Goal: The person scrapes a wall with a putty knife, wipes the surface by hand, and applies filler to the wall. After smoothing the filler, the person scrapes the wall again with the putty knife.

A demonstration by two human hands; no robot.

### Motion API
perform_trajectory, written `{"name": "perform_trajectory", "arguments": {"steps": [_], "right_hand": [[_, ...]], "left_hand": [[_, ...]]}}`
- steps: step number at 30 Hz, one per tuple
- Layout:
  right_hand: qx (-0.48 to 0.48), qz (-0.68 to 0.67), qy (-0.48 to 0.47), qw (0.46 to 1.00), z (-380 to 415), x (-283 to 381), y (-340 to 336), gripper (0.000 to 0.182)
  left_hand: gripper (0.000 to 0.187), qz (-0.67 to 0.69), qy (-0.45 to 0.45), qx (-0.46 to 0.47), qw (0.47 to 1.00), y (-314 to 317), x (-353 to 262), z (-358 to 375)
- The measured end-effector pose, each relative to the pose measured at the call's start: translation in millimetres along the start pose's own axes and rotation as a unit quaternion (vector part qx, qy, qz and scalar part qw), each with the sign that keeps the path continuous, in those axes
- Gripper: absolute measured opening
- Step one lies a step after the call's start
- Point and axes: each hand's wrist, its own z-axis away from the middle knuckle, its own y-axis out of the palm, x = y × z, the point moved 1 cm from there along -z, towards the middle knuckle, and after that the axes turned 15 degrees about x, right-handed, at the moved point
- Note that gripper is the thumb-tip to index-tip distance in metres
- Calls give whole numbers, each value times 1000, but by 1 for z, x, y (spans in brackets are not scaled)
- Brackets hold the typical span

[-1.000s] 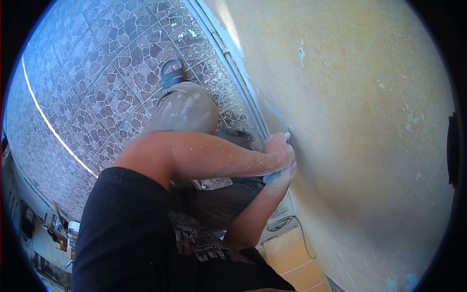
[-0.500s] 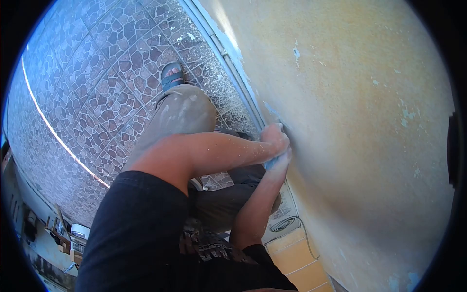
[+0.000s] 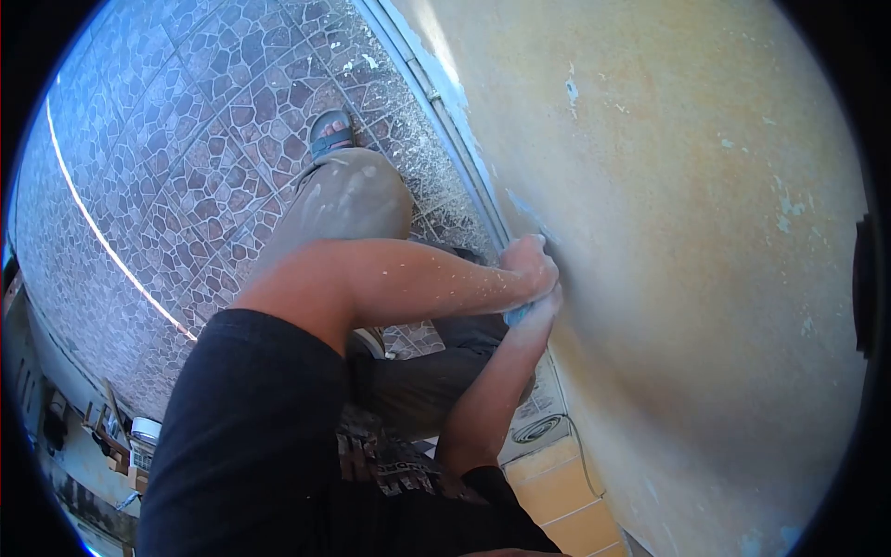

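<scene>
Close against the yellowish wall (image 3: 668,204), my left hand (image 3: 530,265) is closed, its fingers curled and dusted with white powder. My right hand (image 3: 548,304) is closed just below and behind it, partly covered by the left wrist. Between the two shows a bit of light-blue material (image 3: 518,315); its kind cannot be told. Whatever the fingers grip is hidden by the hands. Just beyond the knuckles, a bluish bare streak (image 3: 527,210) runs along the wall's lower part.
Grey pipes (image 3: 444,116) run along the wall's foot. White flakes lie on the stone-patterned floor (image 3: 232,121) near my sandalled foot (image 3: 331,132). A coiled cable (image 3: 538,428) lies by orange tiles (image 3: 557,483). Boxes and a white round container (image 3: 146,429) stand at lower left.
Both hands have shifted very slightly to the right along the wall, still together. The view has tilted a little; the grip looks the same.
</scene>
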Motion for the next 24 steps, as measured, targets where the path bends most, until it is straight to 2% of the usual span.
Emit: {"name": "perform_trajectory", "arguments": {"steps": [1,3,7,9,10,11,14,16,18,21,23,24], "right_hand": [[-6,6,4,1000,14,1,-1,46],[-12,14,12,1000,5,-1,10,47],[-47,27,25,998,8,-9,35,48],[-76,49,17,996,7,-12,57,48],[-68,62,12,996,-7,-3,66,48],[-28,134,39,990,-13,3,61,50],[-10,115,70,991,-18,1,47,51],[9,91,77,993,-33,1,41,53],[18,65,82,994,-33,-2,35,55],[8,49,71,996,-6,9,39,56],[-14,70,11,997,8,18,80,45],[-12,73,14,997,9,17,74,45]], "left_hand": [[35,0,1,-1,1000,2,0,10],[36,9,94,29,995,3,1,25],[36,-54,93,77,991,6,6,14],[33,-10,40,-22,999,8,10,1],[33,-5,56,-31,998,3,0,-3],[32,6,68,-29,997,1,-2,-2],[35,0,49,-10,999,7,-1,19],[36,19,83,22,996,1,-4,26],[36,-17,76,40,996,-1,-7,17],[34,-33,66,14,997,9,0,10],[32,-11,81,-3,997,8,4,14],[30,8,92,-20,996,6,5,16]]}}
